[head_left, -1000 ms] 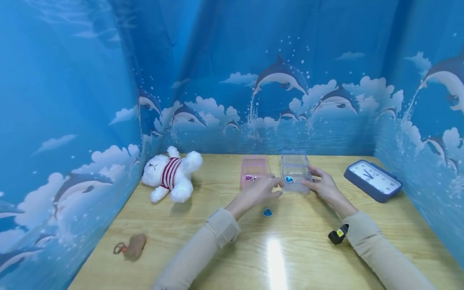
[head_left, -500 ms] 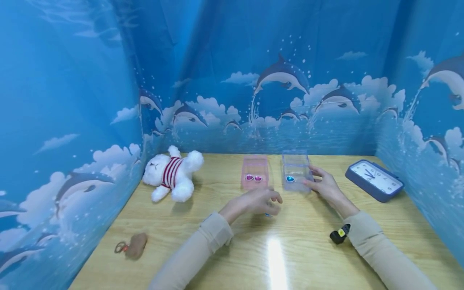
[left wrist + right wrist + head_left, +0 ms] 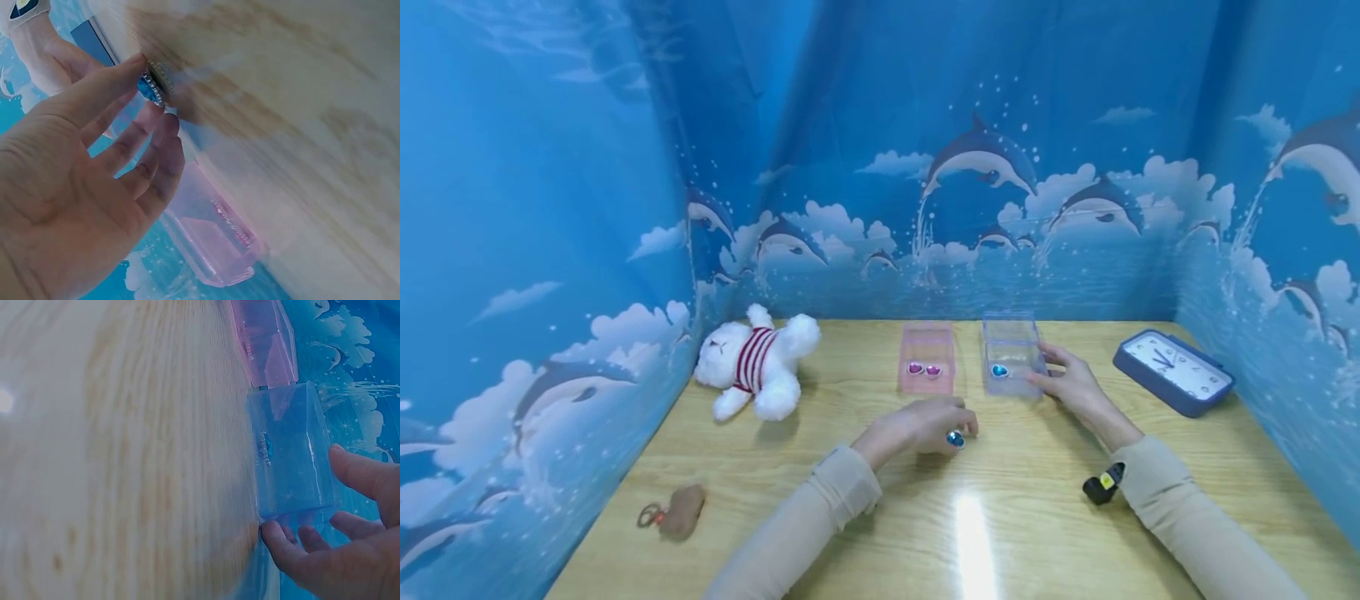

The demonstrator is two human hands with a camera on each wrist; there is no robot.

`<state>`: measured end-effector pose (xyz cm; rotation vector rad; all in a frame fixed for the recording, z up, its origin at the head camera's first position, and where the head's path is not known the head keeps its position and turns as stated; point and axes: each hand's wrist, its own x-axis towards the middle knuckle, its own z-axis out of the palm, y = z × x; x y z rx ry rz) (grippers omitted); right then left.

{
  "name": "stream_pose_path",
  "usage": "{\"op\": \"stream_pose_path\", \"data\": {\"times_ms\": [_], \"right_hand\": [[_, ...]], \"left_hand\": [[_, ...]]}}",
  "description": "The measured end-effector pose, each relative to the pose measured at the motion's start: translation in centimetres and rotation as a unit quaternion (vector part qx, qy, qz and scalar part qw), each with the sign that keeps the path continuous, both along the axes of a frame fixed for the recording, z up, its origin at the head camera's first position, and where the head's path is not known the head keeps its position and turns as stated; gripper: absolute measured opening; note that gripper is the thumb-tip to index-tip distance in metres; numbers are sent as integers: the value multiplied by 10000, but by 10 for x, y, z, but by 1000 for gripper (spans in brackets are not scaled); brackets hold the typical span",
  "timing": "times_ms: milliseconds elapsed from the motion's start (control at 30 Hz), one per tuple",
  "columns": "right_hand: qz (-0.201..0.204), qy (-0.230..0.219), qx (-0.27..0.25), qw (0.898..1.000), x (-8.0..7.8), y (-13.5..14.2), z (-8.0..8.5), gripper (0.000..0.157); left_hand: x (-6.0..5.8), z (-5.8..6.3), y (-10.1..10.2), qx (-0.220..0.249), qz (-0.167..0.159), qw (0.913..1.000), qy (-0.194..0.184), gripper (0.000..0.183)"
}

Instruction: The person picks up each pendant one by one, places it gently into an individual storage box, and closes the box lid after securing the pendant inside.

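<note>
My left hand pinches a blue heart-shaped gem with a beaded silver rim between thumb and fingertips, just above the table. The left wrist view shows this gem from the side. At the back, my right hand holds the right side of a clear bluish plastic box. Through its wall in the right wrist view another blue gem shows. To its left stands a pink clear box with two pink heart gems in it. Both boxes have raised lids.
A white plush toy in a striped shirt lies at the back left. A brown pouch-like keychain is at the front left. A blue-framed clock lies on the right. Dolphin-printed curtains enclose the wooden table.
My left hand has drawn back from beside the boxes, come down over the loose blue gem on the table, and taken hold of it. The right hand stays at the bluish box.
</note>
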<state>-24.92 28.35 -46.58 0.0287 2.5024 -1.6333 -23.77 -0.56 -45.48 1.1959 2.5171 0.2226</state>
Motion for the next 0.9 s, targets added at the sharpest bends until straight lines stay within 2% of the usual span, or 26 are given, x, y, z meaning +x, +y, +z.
{"op": "stream_pose_path", "data": {"times_ms": [233,433,633,900], "right_hand": [[23,67,-25,10000,-1,1,0,80],[55,114,-72,9999,0,2,0,79],[51,111,-59,9999,0,2,-2,80],[18,1,-196,9998,0,3,-3,82]], "left_hand": [[6,5,2,-366,-187,9986,342,34],[5,2,3,-446,-284,9964,667,33],[3,2,7,-151,-378,9959,813,23],[1,10,16,169,-322,9974,626,25]]}}
